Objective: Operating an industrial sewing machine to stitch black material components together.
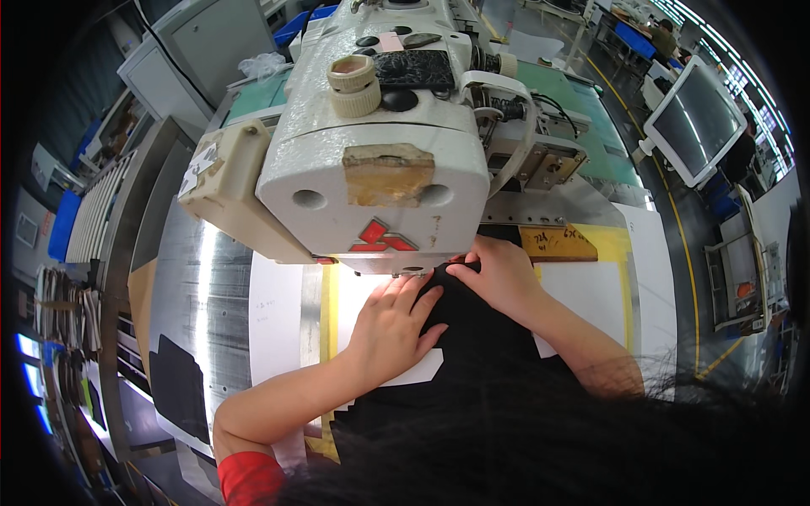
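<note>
A white industrial sewing machine head (371, 228) stands directly in front of me. Under its lower edge, black fabric (481, 337) runs from my lap up between my hands. My left hand (392, 320) lies with its fingers spread, the fingertips beneath the machine head and the thumb side beside the fabric. My right hand (502, 278) is closed on the fabric's far end, thumb and fingers pinching it. The machine head hides the needle area and part of the fingertips.
White sheets edged with yellow tape (629, 295) cover the worktable. A wooden block (557, 243) lies right of the machine head. Dark cut pieces (179, 384) rest on the metal surface (207, 312) at left. A monitor (696, 122) stands at the far right; a person (662, 38) sits beyond.
</note>
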{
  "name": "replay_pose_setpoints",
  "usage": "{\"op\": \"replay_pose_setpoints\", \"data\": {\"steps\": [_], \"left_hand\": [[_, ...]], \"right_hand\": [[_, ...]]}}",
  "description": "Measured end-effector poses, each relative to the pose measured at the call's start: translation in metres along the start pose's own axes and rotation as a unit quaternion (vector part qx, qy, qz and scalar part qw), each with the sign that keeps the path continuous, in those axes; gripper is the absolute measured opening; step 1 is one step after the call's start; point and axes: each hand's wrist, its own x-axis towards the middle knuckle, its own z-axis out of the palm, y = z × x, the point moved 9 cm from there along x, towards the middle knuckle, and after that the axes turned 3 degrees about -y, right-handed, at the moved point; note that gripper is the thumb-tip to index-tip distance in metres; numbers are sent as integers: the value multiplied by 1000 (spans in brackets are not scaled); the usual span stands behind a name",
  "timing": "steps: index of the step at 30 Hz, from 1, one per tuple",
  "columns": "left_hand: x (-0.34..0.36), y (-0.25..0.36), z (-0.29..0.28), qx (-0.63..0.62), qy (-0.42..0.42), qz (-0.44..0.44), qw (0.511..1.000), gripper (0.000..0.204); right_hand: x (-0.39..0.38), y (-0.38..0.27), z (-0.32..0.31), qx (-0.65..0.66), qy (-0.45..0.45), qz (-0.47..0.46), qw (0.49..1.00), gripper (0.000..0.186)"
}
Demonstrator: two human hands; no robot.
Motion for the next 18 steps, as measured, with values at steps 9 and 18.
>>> {"op": "replay_pose_setpoints", "data": {"steps": [9,18], "left_hand": [[2,-2,2,6,-7,2,1000,55],[3,0,3,45,-18,0,999,56]], "right_hand": [[-14,18,-9,-33,17,12,999,19],[-32,40,-34,-3,31,53,998,22]]}}
